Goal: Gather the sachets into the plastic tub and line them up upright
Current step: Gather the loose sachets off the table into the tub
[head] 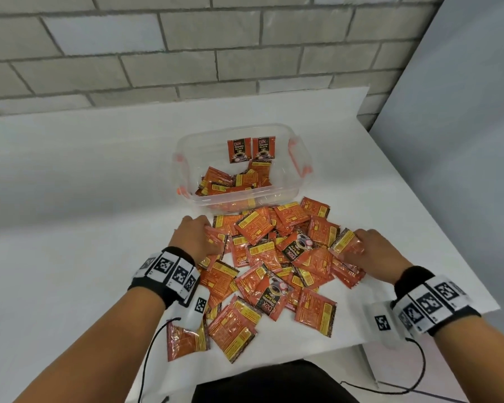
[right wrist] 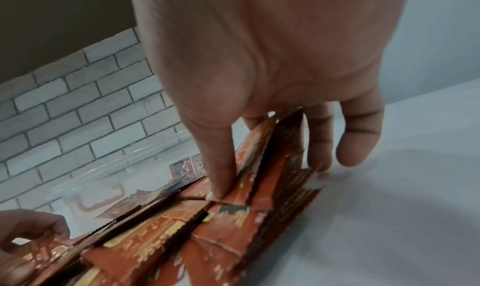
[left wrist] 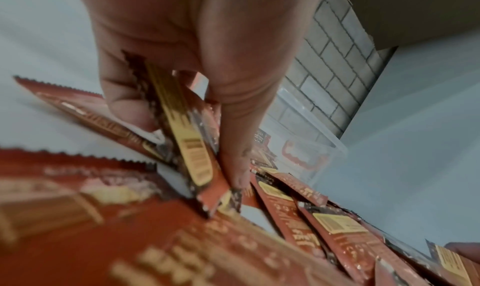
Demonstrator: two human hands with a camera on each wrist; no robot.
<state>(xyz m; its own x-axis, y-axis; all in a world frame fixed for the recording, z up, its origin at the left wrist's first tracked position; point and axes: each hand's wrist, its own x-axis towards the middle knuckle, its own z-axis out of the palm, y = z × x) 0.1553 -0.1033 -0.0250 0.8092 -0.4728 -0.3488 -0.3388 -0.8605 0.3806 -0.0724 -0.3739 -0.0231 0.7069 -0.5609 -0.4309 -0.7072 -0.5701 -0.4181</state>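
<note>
A heap of orange-red coffee sachets [head: 274, 257] lies on the white table in front of a clear plastic tub [head: 285, 196]. Inside the tub two sachets [head: 250, 149] stand upright against the far wall and several more lie flat [head: 233, 181]. My left hand [head: 198, 237] is at the heap's left edge and pinches sachets [left wrist: 187, 138] between thumb and fingers. My right hand [head: 364, 248] is at the heap's right edge, its thumb and fingers closed on a few sachets [right wrist: 270, 163]. The tub also shows in the left wrist view [left wrist: 322, 147] and the right wrist view [right wrist: 109, 179].
The tub has orange clip handles [head: 296, 158] on its sides. A grey brick wall [head: 186, 48] runs behind the table. The table's right edge [head: 437, 210] drops off beside a pale panel. Black cables [head: 152, 356] hang from both wristbands near the front edge.
</note>
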